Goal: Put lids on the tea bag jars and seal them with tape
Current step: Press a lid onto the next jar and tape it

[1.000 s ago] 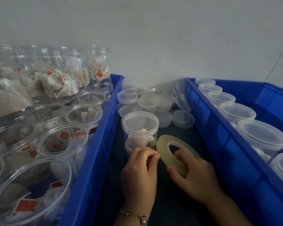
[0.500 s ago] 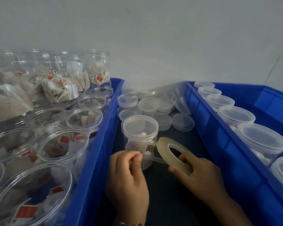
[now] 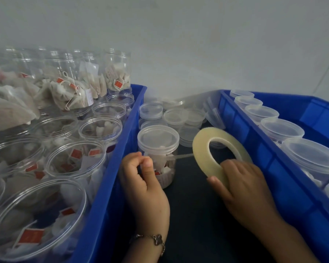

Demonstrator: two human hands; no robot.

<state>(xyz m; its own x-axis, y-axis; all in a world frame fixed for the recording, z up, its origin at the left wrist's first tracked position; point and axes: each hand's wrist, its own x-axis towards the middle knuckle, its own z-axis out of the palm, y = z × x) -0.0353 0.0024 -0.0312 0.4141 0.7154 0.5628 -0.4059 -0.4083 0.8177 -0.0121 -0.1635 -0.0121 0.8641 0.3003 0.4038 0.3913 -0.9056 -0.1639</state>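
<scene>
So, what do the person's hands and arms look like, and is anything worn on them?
Both forearms are bare, with no sleeves and no gloves in view. The left hand has a thin metal chain bracelet at the wrist, with a dark clover-shaped charm. The right hand shows no ring, watch or bracelet. The nails are short and look unpainted.

A small packing station for tea bags, set against a bare wall.

We see bulk stock on both sides of where the tape roll (image 3: 219, 154) is held: a blue crate (image 3: 110, 168) of open, filled jars (image 3: 74, 160) to its left, a second blue crate (image 3: 258, 160) of lidded jars (image 3: 310, 158) to its right, and loose spare lids (image 3: 176, 116) stacked just behind on the dark work surface (image 3: 194, 215), under a plain pale wall (image 3: 179, 44).
</scene>
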